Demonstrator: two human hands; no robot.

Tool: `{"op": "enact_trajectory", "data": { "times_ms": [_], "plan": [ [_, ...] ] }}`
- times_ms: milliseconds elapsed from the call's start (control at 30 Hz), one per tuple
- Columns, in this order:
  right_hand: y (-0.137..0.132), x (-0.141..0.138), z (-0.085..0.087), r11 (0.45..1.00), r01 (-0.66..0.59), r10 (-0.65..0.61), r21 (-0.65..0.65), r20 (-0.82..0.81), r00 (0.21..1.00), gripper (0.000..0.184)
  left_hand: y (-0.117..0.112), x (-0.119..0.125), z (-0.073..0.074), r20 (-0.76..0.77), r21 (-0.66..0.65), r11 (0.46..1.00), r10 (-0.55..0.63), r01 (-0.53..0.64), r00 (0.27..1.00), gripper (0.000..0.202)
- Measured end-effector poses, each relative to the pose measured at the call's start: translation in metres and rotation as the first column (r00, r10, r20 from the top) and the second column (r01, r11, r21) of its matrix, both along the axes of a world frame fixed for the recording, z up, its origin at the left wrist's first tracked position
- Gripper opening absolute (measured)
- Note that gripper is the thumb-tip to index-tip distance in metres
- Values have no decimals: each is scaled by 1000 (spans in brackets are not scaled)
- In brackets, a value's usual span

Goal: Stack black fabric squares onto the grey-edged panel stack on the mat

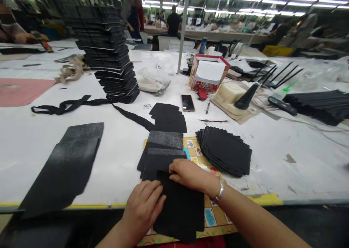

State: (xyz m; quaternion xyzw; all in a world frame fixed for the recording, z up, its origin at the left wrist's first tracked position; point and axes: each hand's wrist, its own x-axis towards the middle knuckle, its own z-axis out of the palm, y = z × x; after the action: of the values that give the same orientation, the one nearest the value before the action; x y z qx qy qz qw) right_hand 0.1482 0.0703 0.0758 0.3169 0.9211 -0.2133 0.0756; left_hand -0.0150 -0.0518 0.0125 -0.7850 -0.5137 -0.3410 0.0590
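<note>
My left hand (143, 210) lies at the left edge of a black fabric piece (180, 208), with its fingers curled against the cloth. My right hand (188, 173), a silver bracelet on its wrist, grips the top edge of that piece. The piece rests on a colourful patterned mat (212, 219), over two black pieces with grey fuzzy strips (163, 157). Beyond them, a fanned stack of black pieces (225, 151) stands to the right, and another small pile (169, 119) lies ahead.
A tall black stack (109, 51) rises on the white table (114, 179), beside a long black strip (68, 106) and large grey-black panel (62, 168). A phone (188, 103) and tissue box (208, 73) lie ahead. Co-workers (173, 24) stand beyond.
</note>
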Motion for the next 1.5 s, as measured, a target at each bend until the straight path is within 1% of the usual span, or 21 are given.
{"op": "enact_trajectory", "data": {
  "times_ms": [100, 167, 267, 400, 500, 567, 667, 767, 833, 933, 1033, 1133, 1233, 1300, 1400, 1500],
  "plan": [
    [3, -7, -6, 999, 9, -10, 35, 51, 999, 9, 6, 0, -4, -149, -11, 994, 103, -106, 984, 26],
    [0, -8, -7, 997, 35, -39, 65, 60, 997, 12, 8, 1, -7, -200, -22, 988, 146, -153, 969, 28],
    [-5, -4, -5, 993, 59, -64, 99, 45, 997, 15, 8, 3, -10, -227, -37, 984, 163, -176, 960, 29],
    [-6, 4, -8, 994, 46, -44, 96, -21, 999, 21, 6, 5, -7, -250, -52, 979, 178, -197, 952, 31],
    [-8, 8, -17, 987, 15, -5, 158, -60, 998, 14, 6, 5, -5, -267, -59, 978, 179, -201, 947, 30],
    [-12, 11, -25, 969, -13, 34, 246, -81, 996, 14, 6, 5, -4, -270, -62, 977, 181, -205, 946, 30],
    [-20, 16, -37, 923, -57, 110, 380, -120, 987, 20, 6, 5, -4, -266, -53, 978, 183, -204, 946, 29],
    [-26, 21, -44, 879, -118, 199, 462, -129, 971, 27, 6, 5, -4, -260, -68, 976, 183, -206, 948, 29],
    [-28, 22, -46, 855, -159, 241, 494, -106, 965, 29, 5, 5, -4, -254, -86, 974, 181, -208, 950, 29],
    [-29, 22, -45, 826, -209, 280, 524, -59, 958, 29, 5, 4, -4, -226, -102, 974, 177, -204, 958, 31],
    [-30, 20, -42, 809, -237, 292, 537, -18, 956, 29, 5, 4, -5, -208, -114, 973, 175, -201, 962, 39],
    [-31, 17, -38, 811, -250, 289, 529, 11, 957, 27, 7, 9, -4, -255, -146, 961, 195, -237, 947, 50],
    [-31, 14, -35, 815, -257, 289, 519, 20, 957, 25, 8, 14, -5, -310, -163, 942, 232, -292, 922, 49],
    [-31, 13, -34, 815, -259, 290, 519, 23, 957, 24, 9, 14, -6, -327, -169, 936, 243, -310, 913, 48],
    [-30, 12, -35, 812, -257, 288, 524, 24, 957, 23, 11, 2, -6, -348, -181, 909, 297, -375, 889, 50],
    [-30, 11, -35, 810, -264, 291, 524, 32, 956, 22, 12, -14, -3, -350, -147, 870, 400, -471, 847, 49]
  ]
}}
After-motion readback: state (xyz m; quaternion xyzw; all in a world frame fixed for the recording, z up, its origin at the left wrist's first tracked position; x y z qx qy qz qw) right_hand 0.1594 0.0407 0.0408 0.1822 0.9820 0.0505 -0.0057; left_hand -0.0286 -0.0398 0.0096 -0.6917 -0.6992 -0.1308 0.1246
